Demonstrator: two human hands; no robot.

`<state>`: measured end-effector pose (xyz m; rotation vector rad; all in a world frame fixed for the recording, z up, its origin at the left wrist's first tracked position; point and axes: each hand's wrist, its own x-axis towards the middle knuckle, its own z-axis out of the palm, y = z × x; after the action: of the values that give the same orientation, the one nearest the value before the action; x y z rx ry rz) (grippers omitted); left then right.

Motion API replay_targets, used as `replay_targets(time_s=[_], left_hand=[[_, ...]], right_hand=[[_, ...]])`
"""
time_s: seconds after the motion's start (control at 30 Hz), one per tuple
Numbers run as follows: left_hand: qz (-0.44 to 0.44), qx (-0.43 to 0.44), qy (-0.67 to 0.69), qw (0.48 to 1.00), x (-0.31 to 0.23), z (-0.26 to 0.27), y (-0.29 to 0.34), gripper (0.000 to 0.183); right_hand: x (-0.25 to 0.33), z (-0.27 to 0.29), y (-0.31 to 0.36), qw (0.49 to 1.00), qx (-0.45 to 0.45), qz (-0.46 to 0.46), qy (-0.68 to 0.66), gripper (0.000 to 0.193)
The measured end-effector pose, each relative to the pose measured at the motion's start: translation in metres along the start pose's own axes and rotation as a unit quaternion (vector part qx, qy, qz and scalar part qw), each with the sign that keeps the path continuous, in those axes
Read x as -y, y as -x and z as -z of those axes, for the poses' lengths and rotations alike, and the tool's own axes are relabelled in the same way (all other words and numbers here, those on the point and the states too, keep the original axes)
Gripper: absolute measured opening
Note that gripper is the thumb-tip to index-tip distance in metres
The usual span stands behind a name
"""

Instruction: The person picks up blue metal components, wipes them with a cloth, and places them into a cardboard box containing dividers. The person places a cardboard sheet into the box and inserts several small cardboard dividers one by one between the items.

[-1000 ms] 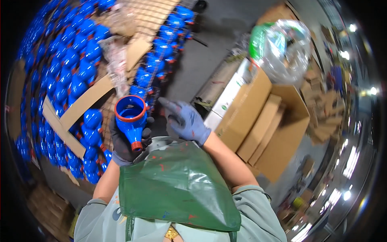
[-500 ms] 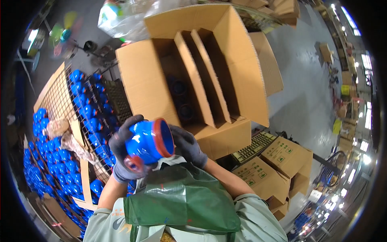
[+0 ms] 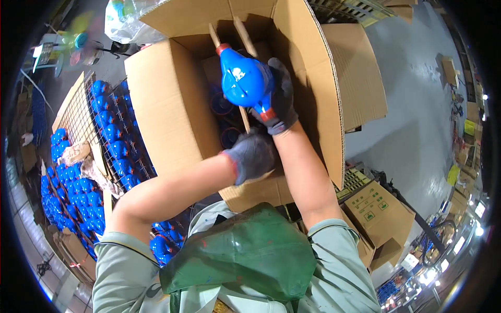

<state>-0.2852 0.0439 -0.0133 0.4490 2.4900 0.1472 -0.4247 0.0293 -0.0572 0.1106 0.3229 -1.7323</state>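
- Lowest in the frame, a green apron (image 3: 245, 255) covers the person's chest, with both bare forearms rising from it toward the centre.
- The left hand (image 3: 254, 155), in a dark grey glove, rests on the near edge of the open cardboard box (image 3: 172, 109) at centre frame; its fingers curl over the rim and out of sight, so how they lie cannot be told.
- Just above, the right hand (image 3: 279, 99), also gloved, wraps its fingers closed around the narrow red-collared end of a blue plastic bulb-shaped piece (image 3: 244, 81).
- That piece hangs over the box's mouth, upper centre, beside a cardboard divider (image 3: 241, 112). It is glossy bright blue, rounded in the body, with a small red tip pointing upper left.
- To seat it well, it looks wise to line it up with one free cell and lower it straight, keeping the divider from buckling; the left hand steadying the box helps.
- Farther off, at left, many like blue pieces (image 3: 78, 182) stand on a wire rack.
- At lower right, smaller cardboard cartons (image 3: 378, 211) sit on the grey floor.
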Motion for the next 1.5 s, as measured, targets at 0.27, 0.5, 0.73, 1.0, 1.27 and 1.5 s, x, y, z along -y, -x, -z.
replay_targets(time_s=[0.27, 0.5, 0.73, 1.0, 1.27, 1.5], left_hand=[[0.147, 0.178, -0.012, 0.973, 0.058, -0.033, -0.068, 0.047], [0.133, 0.074, 0.181, 0.972, 0.044, -0.020, -0.008, 0.044], [0.303, -0.562, 0.282, 0.716, -0.017, -0.139, 0.245, 0.042], [0.890, 0.085, 0.259, 0.364, -0.122, -0.445, 0.577, 0.117], [0.823, -0.013, 0.352, 0.446, -0.107, -0.371, 0.547, 0.101], [0.871, -0.137, 0.336, 0.331, -0.124, -0.388, 0.489, 0.096]], right_hand=[[-0.002, 0.027, -0.032, 0.524, -0.119, 0.265, 0.800, 0.059], [-0.063, 0.120, -0.063, 0.242, 0.030, 0.002, 0.970, 0.060], [-0.029, 0.168, -0.049, 0.337, -0.057, 0.006, 0.940, 0.055], [-0.133, -0.041, -0.005, 0.538, -0.055, 0.237, 0.808, 0.052], [-0.229, -0.071, 0.023, 0.262, -0.034, 0.156, 0.952, 0.059], [-0.231, -0.067, 0.022, 0.272, -0.029, 0.172, 0.946, 0.057]])
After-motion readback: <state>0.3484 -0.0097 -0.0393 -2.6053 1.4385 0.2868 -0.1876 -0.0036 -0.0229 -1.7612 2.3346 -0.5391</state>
